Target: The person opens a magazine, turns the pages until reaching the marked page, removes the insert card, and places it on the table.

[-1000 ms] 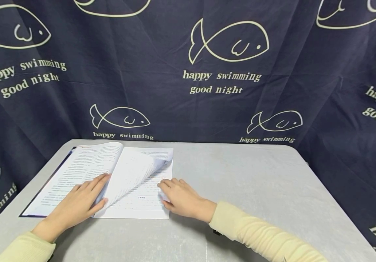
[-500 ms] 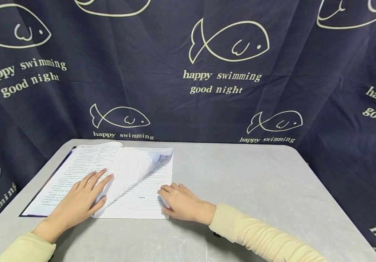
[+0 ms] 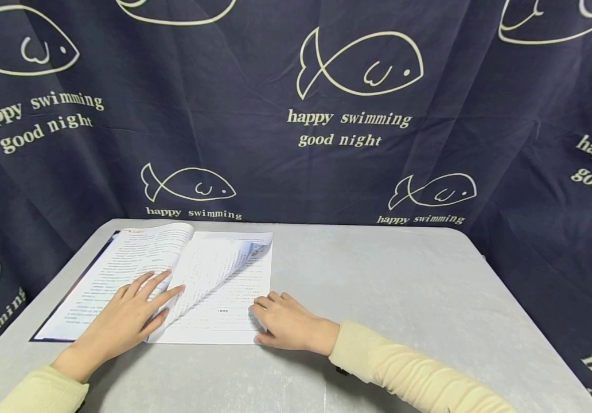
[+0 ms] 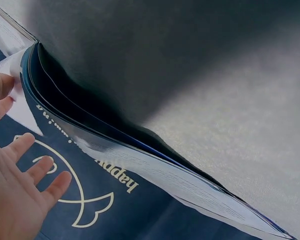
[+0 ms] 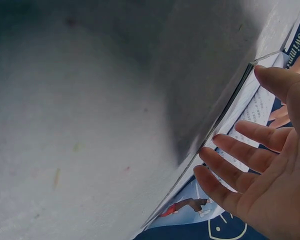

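An open book (image 3: 234, 321) with printed pages lies at the left of the table. My left hand (image 3: 128, 312) rests on its left page beside the spine, fingers spread. Its index finger reaches over the base of a half-lifted page (image 3: 208, 264), which curls diagonally across the right side. At the book's right edge my right hand (image 3: 288, 321) rests with its fingers relaxed, touching the lower part of the sheet. In the right wrist view, the fingers of the right hand (image 5: 255, 155) lie along the book's edge. The left wrist view shows the left hand (image 4: 25, 170) with fingers apart.
The grey table (image 3: 378, 287) extends to the right of the book. A dark blue curtain (image 3: 265, 115) printed with fish and words hangs behind and at both sides. A dark cover edge (image 3: 76, 281) shows along the book's left side.
My left fingers have spread, and the index finger has moved right onto the curled page. The page's curled corner lies nearer the far right corner. My right hand has slid slightly towards me.
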Motion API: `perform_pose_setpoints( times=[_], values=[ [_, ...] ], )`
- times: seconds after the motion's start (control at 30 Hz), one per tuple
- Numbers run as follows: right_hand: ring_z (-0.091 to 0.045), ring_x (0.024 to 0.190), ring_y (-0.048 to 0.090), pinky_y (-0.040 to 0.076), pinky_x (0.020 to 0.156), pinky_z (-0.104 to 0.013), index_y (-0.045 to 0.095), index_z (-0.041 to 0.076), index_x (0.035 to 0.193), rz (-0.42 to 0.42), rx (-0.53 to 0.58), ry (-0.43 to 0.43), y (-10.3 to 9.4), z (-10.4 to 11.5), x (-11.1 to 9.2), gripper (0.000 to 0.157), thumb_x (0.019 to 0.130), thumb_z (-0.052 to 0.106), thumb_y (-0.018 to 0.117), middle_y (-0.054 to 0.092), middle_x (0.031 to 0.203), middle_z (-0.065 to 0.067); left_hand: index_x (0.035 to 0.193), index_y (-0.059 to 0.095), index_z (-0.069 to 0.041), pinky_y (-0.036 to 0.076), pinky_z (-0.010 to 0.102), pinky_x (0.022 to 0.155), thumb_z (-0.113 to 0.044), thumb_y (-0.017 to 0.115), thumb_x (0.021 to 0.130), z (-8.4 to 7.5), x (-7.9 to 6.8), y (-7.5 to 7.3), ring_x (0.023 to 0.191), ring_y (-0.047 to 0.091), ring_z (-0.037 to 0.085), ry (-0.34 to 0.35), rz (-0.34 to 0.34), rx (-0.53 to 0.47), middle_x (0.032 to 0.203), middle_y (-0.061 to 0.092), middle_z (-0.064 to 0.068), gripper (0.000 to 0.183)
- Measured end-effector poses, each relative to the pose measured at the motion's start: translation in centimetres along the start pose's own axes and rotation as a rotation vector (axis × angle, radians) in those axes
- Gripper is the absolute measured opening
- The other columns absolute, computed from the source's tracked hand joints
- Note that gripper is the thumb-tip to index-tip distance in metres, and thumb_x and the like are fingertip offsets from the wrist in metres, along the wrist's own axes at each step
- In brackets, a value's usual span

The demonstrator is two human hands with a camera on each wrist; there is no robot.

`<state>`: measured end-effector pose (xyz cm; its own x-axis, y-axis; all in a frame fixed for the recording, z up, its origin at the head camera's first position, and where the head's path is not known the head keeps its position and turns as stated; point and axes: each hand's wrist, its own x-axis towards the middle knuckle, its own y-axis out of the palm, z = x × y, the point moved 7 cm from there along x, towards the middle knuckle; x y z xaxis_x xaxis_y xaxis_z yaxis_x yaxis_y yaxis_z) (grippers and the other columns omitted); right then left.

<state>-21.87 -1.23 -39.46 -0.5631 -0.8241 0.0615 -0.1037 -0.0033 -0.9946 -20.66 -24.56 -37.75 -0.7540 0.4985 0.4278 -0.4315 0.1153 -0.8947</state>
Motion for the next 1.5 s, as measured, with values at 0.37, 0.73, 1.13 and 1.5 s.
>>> perform_pose_setpoints(
  times=[0.37, 0.73, 1.13, 1.5],
  values=[
    [-0.012, 0.09, 0.051, 0.044, 0.076, -0.028, 0.054, 0.018, 0.106, -0.004, -0.019, -0.018, 0.05, 0.13, 0.02, 0.046, 0.08, 0.055, 0.058, 0.057, 0.104, 0.005, 0.124, 0.055, -0.018, 0.039, 0.052, 0.083, -0.042, 0.062, 0.079, -0.43, 0.05, -0.25, 0.115, 0.045, 0.036, 0.029, -0.04, 0.0, 0.13, 0.05, 0.01, 0.052],
    [-0.011, 0.088, 0.051, 0.044, 0.075, -0.027, 0.054, 0.017, 0.107, 0.005, -0.031, -0.02, 0.11, 0.22, 0.09, 0.048, 0.078, 0.055, 0.06, 0.058, 0.104, 0.005, 0.126, 0.051, -0.008, 0.04, 0.05, 0.084, -0.043, 0.065, 0.074, -0.4, -0.21, 0.12, 0.112, 0.048, 0.034, 0.042, -0.041, 0.021, 0.127, 0.052, 0.012, 0.064],
    [-0.011, 0.086, 0.05, 0.044, 0.074, -0.027, 0.055, 0.017, 0.106, 0.029, -0.02, -0.013, -0.04, 0.17, 0.18, 0.048, 0.078, 0.056, 0.06, 0.058, 0.099, 0.006, 0.133, 0.045, -0.009, 0.04, 0.051, 0.083, -0.041, 0.054, 0.082, -0.33, -0.1, 0.04, 0.116, 0.043, 0.034, 0.046, -0.048, 0.006, 0.137, 0.042, 0.014, 0.061],
    [-0.011, 0.087, 0.051, 0.043, 0.072, -0.026, 0.055, 0.018, 0.106, 0.031, -0.011, -0.017, -0.27, 0.17, 0.15, 0.046, 0.078, 0.053, 0.061, 0.059, 0.102, 0.005, 0.129, 0.05, -0.02, 0.041, 0.051, 0.077, -0.028, 0.059, 0.075, -0.36, -0.21, -0.12, 0.112, 0.046, 0.034, 0.035, -0.06, -0.004, 0.137, 0.043, 0.012, 0.055]
  ],
)
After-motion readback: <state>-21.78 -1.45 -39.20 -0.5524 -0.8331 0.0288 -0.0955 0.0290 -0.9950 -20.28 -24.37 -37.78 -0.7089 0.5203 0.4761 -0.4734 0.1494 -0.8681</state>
